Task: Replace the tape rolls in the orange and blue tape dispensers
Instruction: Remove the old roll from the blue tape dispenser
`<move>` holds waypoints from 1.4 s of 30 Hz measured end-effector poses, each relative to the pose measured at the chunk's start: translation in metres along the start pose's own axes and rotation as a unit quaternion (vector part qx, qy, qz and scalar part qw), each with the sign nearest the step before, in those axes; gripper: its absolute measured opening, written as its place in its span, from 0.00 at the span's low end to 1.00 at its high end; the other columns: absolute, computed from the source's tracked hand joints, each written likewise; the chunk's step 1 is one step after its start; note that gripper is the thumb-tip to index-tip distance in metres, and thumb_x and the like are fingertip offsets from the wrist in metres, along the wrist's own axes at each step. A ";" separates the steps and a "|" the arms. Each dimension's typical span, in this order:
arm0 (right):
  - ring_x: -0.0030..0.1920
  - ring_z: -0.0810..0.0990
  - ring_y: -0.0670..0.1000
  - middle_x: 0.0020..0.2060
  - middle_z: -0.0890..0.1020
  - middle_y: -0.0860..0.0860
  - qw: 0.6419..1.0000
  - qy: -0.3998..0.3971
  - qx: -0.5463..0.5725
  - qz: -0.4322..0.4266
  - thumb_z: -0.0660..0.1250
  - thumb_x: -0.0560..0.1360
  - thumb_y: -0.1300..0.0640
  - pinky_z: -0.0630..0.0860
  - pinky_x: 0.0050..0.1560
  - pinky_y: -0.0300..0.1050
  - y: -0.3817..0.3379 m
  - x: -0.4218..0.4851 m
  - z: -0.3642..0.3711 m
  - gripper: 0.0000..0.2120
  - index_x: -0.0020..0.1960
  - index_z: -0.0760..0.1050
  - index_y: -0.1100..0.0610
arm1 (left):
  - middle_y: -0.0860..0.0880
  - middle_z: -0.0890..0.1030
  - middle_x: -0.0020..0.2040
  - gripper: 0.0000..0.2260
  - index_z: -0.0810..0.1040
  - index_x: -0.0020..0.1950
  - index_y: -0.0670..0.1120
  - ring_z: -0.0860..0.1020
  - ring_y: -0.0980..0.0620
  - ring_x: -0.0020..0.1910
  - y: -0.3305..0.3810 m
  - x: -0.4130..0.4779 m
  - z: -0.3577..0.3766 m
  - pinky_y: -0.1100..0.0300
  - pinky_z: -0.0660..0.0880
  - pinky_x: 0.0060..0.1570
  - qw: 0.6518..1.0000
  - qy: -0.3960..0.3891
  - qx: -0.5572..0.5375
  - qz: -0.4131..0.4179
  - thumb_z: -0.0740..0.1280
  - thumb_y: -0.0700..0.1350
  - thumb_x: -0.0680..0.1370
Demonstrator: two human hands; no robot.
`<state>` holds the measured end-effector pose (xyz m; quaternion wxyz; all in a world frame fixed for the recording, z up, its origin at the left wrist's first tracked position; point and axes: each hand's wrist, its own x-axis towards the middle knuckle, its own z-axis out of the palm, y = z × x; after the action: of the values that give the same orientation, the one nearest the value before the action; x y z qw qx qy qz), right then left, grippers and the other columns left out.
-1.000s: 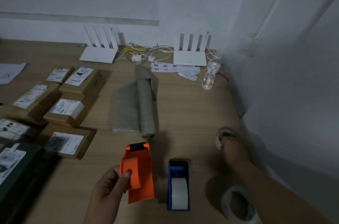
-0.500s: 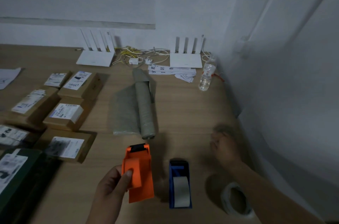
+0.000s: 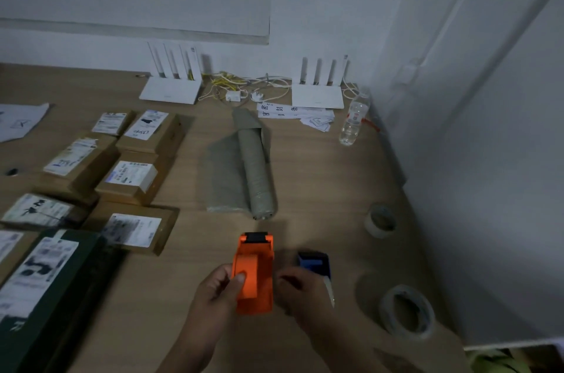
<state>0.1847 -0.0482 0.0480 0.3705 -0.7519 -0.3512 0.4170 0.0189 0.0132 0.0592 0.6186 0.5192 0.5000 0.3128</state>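
My left hand (image 3: 213, 293) grips the orange tape dispenser (image 3: 254, 268), thumb on its side, just above the wooden table (image 3: 320, 177). My right hand (image 3: 305, 293) is at the dispenser's right side with curled, blurred fingers; I cannot tell whether it grips. It covers part of the blue tape dispenser (image 3: 314, 262), which stands on the table right of the orange one with a white roll in it. A small tape roll (image 3: 380, 221) lies near the right wall. A larger tape roll (image 3: 407, 311) lies flat nearer to me.
Several labelled cardboard parcels (image 3: 134, 180) and a dark green box (image 3: 45, 290) fill the left side. A rolled grey sheet (image 3: 254, 171) lies mid-table. At the back stand a water bottle (image 3: 354, 119), two white routers (image 3: 317, 94) and cables. A wall bounds the right edge.
My right hand left the small tape roll by the wall and came left to the orange dispenser, now covering part of the blue one. The left hand kept its hold.
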 end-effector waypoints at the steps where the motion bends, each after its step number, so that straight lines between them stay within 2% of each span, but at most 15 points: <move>1: 0.37 0.82 0.41 0.35 0.85 0.44 1.000 0.002 -0.013 0.003 0.67 0.68 0.54 0.77 0.41 0.39 0.002 -0.002 0.009 0.07 0.41 0.84 0.46 | 0.54 0.82 0.27 0.13 0.82 0.39 0.43 0.75 0.65 0.28 -0.004 -0.001 -0.002 0.75 0.71 0.29 1.000 -0.008 -0.005 -0.007 0.67 0.32 0.82; 3: 0.40 0.83 0.41 0.38 0.86 0.45 0.999 0.014 -0.028 0.026 0.68 0.69 0.54 0.75 0.40 0.34 0.006 -0.007 0.023 0.05 0.42 0.83 0.48 | 0.52 0.83 0.29 0.09 0.85 0.37 0.47 0.75 0.62 0.29 -0.011 -0.002 -0.007 0.73 0.73 0.30 0.999 -0.020 -0.012 -0.024 0.70 0.40 0.78; 6: 0.36 0.78 0.38 0.34 0.81 0.44 0.994 0.035 -0.057 0.081 0.67 0.74 0.53 0.70 0.34 0.32 0.014 -0.011 0.033 0.04 0.40 0.78 0.49 | 0.50 0.83 0.32 0.07 0.85 0.39 0.48 0.75 0.55 0.33 -0.024 -0.004 -0.015 0.69 0.73 0.31 0.997 -0.031 -0.015 -0.064 0.69 0.47 0.72; 8: 0.41 0.80 0.44 0.39 0.82 0.45 0.988 0.032 -0.088 0.121 0.65 0.76 0.52 0.72 0.40 0.38 0.026 -0.013 0.040 0.04 0.45 0.78 0.49 | 0.48 0.83 0.34 0.11 0.84 0.42 0.43 0.76 0.51 0.36 -0.030 -0.007 -0.019 0.62 0.75 0.34 0.996 -0.037 -0.016 -0.077 0.72 0.50 0.70; 10: 0.52 0.81 0.51 0.51 0.84 0.51 0.981 0.024 -0.117 0.156 0.63 0.77 0.53 0.73 0.48 0.42 0.032 -0.013 0.047 0.11 0.56 0.79 0.54 | 0.45 0.83 0.36 0.19 0.83 0.45 0.39 0.76 0.49 0.37 -0.034 -0.010 -0.023 0.57 0.75 0.38 0.997 -0.043 -0.013 -0.070 0.73 0.54 0.68; 13: 0.52 0.80 0.51 0.56 0.83 0.52 0.972 0.003 -0.121 0.203 0.60 0.79 0.53 0.74 0.52 0.42 0.038 -0.016 0.056 0.13 0.59 0.78 0.56 | 0.43 0.82 0.37 0.09 0.81 0.48 0.33 0.77 0.51 0.37 -0.041 -0.012 -0.026 0.66 0.76 0.33 0.997 -0.049 -0.003 -0.054 0.71 0.40 0.81; 15: 0.48 0.78 0.50 0.53 0.83 0.52 0.968 -0.011 -0.101 0.231 0.59 0.79 0.56 0.73 0.51 0.40 0.037 -0.019 0.059 0.10 0.53 0.79 0.54 | 0.43 0.83 0.37 0.07 0.82 0.50 0.33 0.79 0.55 0.34 -0.044 -0.013 -0.028 0.70 0.77 0.32 0.996 -0.066 0.000 -0.061 0.65 0.34 0.83; 18: 0.47 0.84 0.51 0.46 0.85 0.51 0.958 -0.023 -0.058 0.279 0.64 0.74 0.56 0.81 0.54 0.48 0.048 -0.016 0.064 0.06 0.46 0.81 0.53 | 0.46 0.85 0.37 0.05 0.84 0.50 0.38 0.81 0.57 0.34 -0.047 -0.013 -0.028 0.70 0.78 0.32 0.994 -0.085 -0.017 -0.063 0.69 0.36 0.82; 20: 0.42 0.84 0.51 0.41 0.85 0.52 0.958 -0.034 -0.015 0.283 0.66 0.72 0.56 0.83 0.49 0.47 0.074 -0.007 0.073 0.08 0.47 0.81 0.57 | 0.46 0.85 0.37 0.05 0.84 0.50 0.39 0.81 0.56 0.34 -0.049 -0.013 -0.030 0.70 0.78 0.33 0.994 -0.086 -0.024 -0.065 0.68 0.36 0.82; 23: 0.37 0.83 0.51 0.41 0.85 0.56 0.957 -0.011 0.025 0.290 0.65 0.72 0.58 0.82 0.39 0.45 0.063 -0.012 0.076 0.09 0.49 0.81 0.60 | 0.47 0.86 0.37 0.04 0.84 0.49 0.39 0.81 0.55 0.36 -0.051 -0.011 -0.031 0.70 0.78 0.34 0.995 -0.075 -0.035 -0.054 0.71 0.38 0.80; 27: 0.34 0.81 0.50 0.33 0.83 0.54 0.958 -0.009 0.048 0.281 0.63 0.75 0.63 0.81 0.40 0.46 0.048 -0.018 0.074 0.10 0.42 0.83 0.59 | 0.44 0.85 0.39 0.15 0.84 0.48 0.40 0.79 0.50 0.39 -0.059 -0.009 -0.033 0.66 0.77 0.35 0.995 -0.065 -0.034 -0.061 0.73 0.51 0.70; 32: 0.35 0.82 0.51 0.38 0.85 0.59 0.954 0.000 0.098 0.284 0.65 0.76 0.62 0.83 0.44 0.48 0.044 -0.018 0.075 0.09 0.45 0.83 0.60 | 0.50 0.85 0.34 0.08 0.85 0.44 0.45 0.78 0.57 0.36 -0.067 -0.007 -0.035 0.70 0.74 0.34 0.995 -0.066 0.032 -0.061 0.68 0.47 0.71; 36: 0.37 0.81 0.51 0.35 0.84 0.54 0.954 0.002 0.118 0.276 0.64 0.77 0.61 0.82 0.46 0.48 0.041 -0.016 0.075 0.10 0.41 0.83 0.56 | 0.54 0.88 0.36 0.03 0.84 0.46 0.47 0.80 0.62 0.35 -0.073 -0.007 -0.037 0.73 0.75 0.35 0.994 -0.066 0.069 -0.046 0.71 0.42 0.77; 39: 0.35 0.79 0.50 0.34 0.82 0.54 0.954 0.005 0.125 0.271 0.63 0.78 0.61 0.80 0.43 0.46 0.042 -0.014 0.073 0.12 0.41 0.83 0.57 | 0.61 0.88 0.37 0.11 0.84 0.47 0.45 0.81 0.68 0.35 -0.075 -0.005 -0.038 0.77 0.75 0.36 0.991 -0.066 0.110 -0.041 0.67 0.30 0.81; 42: 0.36 0.80 0.49 0.35 0.84 0.53 0.959 0.001 0.108 0.262 0.63 0.79 0.59 0.81 0.44 0.47 0.042 -0.014 0.072 0.12 0.40 0.82 0.54 | 0.64 0.87 0.37 0.14 0.84 0.45 0.48 0.82 0.69 0.36 -0.076 -0.004 -0.036 0.77 0.75 0.37 0.989 -0.059 0.130 -0.043 0.68 0.30 0.81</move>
<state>0.1248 -0.0614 -0.0098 0.3279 -0.7732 -0.0945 0.5345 -0.0263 0.0016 -0.0108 0.5874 0.5904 0.5209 0.1870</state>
